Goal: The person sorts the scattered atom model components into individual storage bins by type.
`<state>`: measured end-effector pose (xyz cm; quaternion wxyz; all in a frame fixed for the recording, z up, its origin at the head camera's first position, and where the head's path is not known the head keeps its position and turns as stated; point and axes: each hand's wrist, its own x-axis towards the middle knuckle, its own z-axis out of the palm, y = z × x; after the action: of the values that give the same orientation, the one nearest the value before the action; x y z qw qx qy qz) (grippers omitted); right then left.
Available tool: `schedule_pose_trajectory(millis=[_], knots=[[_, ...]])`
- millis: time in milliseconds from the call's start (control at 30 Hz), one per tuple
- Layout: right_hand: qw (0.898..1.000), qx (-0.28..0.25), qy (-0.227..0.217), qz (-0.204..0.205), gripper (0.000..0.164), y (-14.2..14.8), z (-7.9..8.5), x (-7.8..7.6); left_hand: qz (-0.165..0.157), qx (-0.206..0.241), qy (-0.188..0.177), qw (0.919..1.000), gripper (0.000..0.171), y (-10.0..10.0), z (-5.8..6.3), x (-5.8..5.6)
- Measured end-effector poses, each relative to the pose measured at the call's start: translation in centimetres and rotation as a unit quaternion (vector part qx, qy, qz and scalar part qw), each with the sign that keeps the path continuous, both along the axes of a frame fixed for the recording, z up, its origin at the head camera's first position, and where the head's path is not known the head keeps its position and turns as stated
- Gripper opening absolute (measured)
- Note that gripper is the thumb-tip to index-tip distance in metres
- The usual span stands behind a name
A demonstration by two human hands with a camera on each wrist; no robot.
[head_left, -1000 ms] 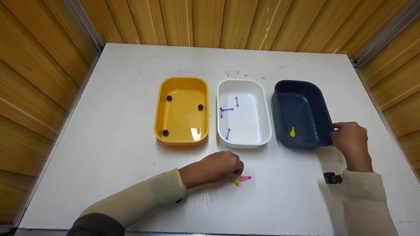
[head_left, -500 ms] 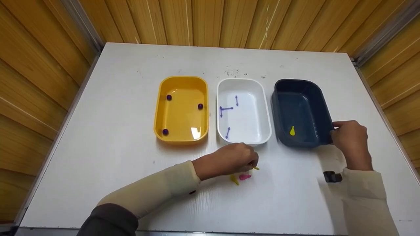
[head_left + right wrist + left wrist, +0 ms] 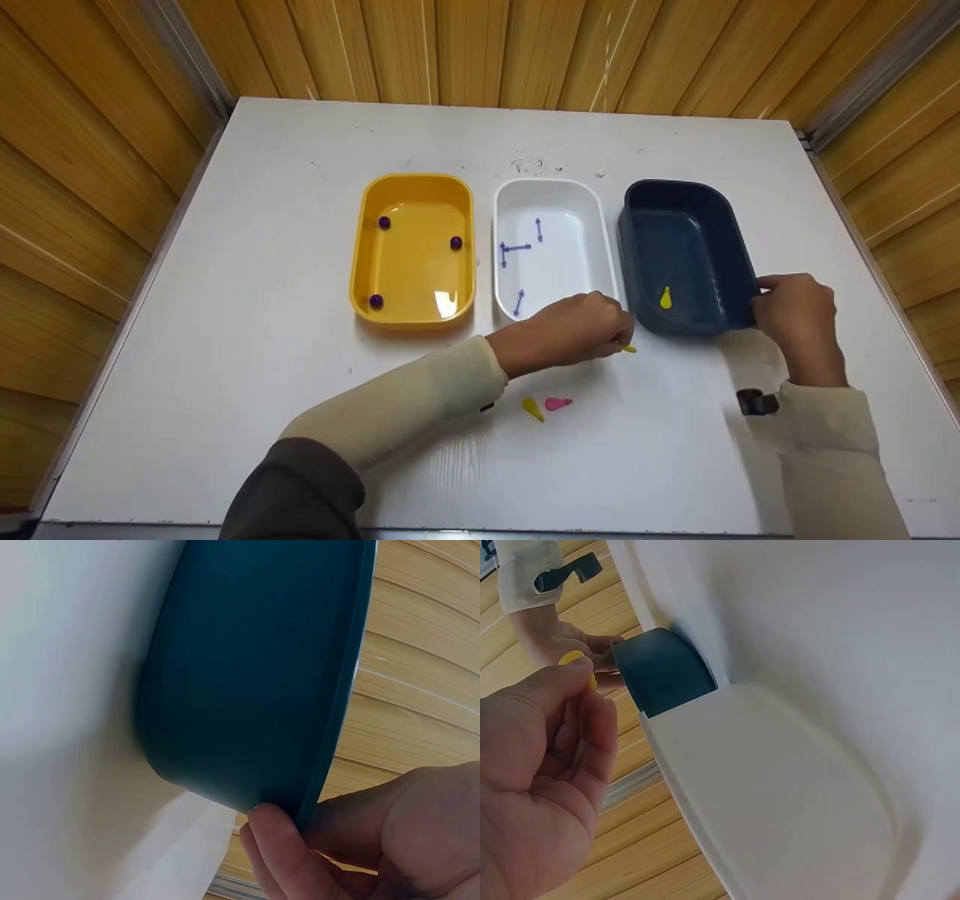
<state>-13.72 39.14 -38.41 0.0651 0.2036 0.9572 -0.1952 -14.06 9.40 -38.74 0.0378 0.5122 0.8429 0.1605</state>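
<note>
My left hand [image 3: 574, 330] is over the near right corner of the white bin [image 3: 574, 255], pinching a small yellow teardrop-shaped piece [image 3: 571, 658] between thumb and fingertips. The fingers hide much of that piece. My right hand [image 3: 796, 319] grips the near right corner of the dark blue bin [image 3: 247, 675], fingers against its outer wall at the rim. Inside the dark blue bin lies one yellow teardrop-shaped piece [image 3: 666, 298]. On the table in front of the bins lie another yellow piece [image 3: 533, 409] and a pink one [image 3: 557, 404] of like shape.
The yellow bin [image 3: 412, 277] at the left holds three dark purple beads [image 3: 456, 243]. Several thin purple sticks [image 3: 517, 247] with knobbed ends lie in the white bin. All three bins stand in a row on a white table [image 3: 262, 315], with wood-panelled walls [image 3: 480, 52] around it.
My left hand has lifted the yellow piece from beside the pink one and carried it right and away from me toward the dark blue bin. My right hand has kept its hold.
</note>
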Motion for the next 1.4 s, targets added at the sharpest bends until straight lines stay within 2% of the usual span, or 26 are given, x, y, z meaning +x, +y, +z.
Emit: schedule_pose_trajectory(millis=[300,567,833,1067,1400], knots=[[1.0,0.001,0.009,0.005,0.04,0.0,0.2,-0.1,0.029,-0.008,-0.011,0.9995,0.016,2.6,0.3,-1.7],[1.0,-0.007,0.002,-0.002,0.041,0.1,0.3,0.0,0.062,-0.025,-0.012,0.9977,0.018,5.0,0.4,-2.7],[1.0,-0.012,-0.004,-0.005,0.041,0.1,0.0,0.0,0.077,-0.043,0.033,0.9956,0.02,6.7,0.0,-3.4],[1.0,0.001,0.002,0.003,0.04,-0.1,-0.1,-0.1,0.072,-0.055,0.115,0.9893,0.019,7.1,-0.6,-4.0],[1.0,-0.008,-0.01,-0.008,0.041,0.0,0.0,-0.1,0.069,-0.038,0.114,0.9904,0.022,7.5,-0.8,-4.0]])
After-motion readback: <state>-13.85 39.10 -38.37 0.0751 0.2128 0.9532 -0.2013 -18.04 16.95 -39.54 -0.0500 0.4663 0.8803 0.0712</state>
